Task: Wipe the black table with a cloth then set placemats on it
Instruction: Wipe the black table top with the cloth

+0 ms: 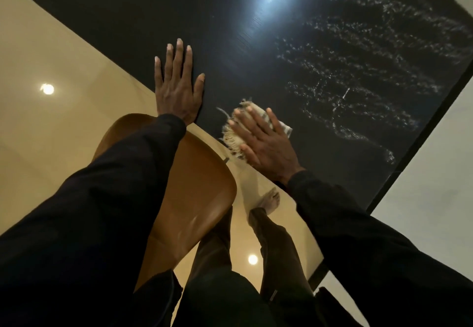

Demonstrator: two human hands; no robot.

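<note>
- Glossy cream floor (51, 127) is seen on the left and below, with two round lamp reflections counted on it; one more bright lamp reflection is seen on the black table (230, 45), which fills the upper middle and right.
- One black table is seen, its near edge running diagonally from upper left to lower right; trails of whitish wet streaks (358, 75) are spread over its right part.
- One left hand (176, 88) is laid flat and open on the table at its near edge, fingers spread, nothing gripped.
- One right hand (263, 142) is pressed palm-down, fingers extended, on the cloth (242, 124); the cloth is held under the palm rather than clutched.
- One cloth, pale with darker stripes and a fringed edge, is found on the table just beside its near edge, right of the left hand; it is slightly blurred.
- One brown chair (194, 186) is seen below the table edge, partly covered by the left sleeve; two dark sleeves and one bare foot (270, 201) are seen.
</note>
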